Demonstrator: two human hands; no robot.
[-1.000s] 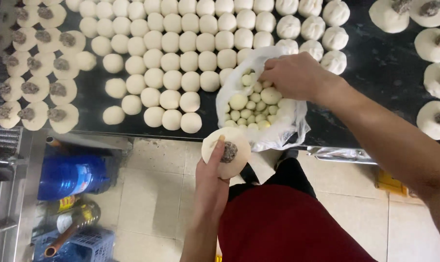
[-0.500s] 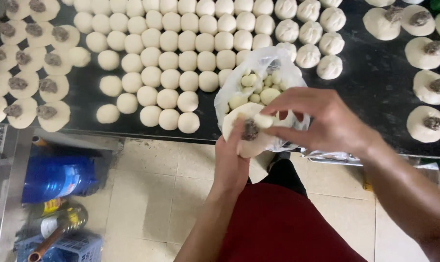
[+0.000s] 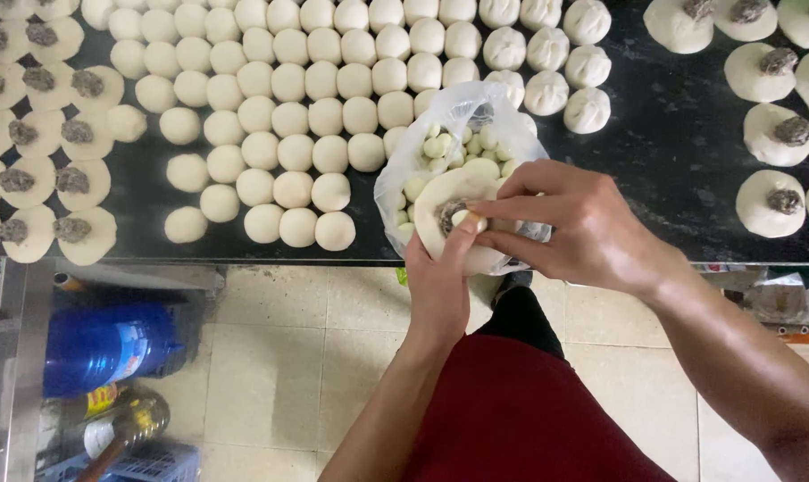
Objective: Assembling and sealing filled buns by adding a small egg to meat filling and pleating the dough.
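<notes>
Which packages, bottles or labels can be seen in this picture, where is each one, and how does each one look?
Clear plastic bag: on the dark counter edge, open, holding small pale balls.
Blue container: on the floor lower left, lying down, rounded, with a pale label.
Oil bottle: below it, clear with yellowish content, yellow and red label.
Blue crate: bottom left corner, plastic lattice.

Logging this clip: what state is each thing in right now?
Left hand: cupping the wrapper.
Right hand: pressing a small ball into the filling.
Wrapper: open, flat, filled.
Small ball: on the filling, at the fingertips.
Bag: open, holding small balls.
Dough balls: plain, in rows.
Buns: pleated shut.
</notes>
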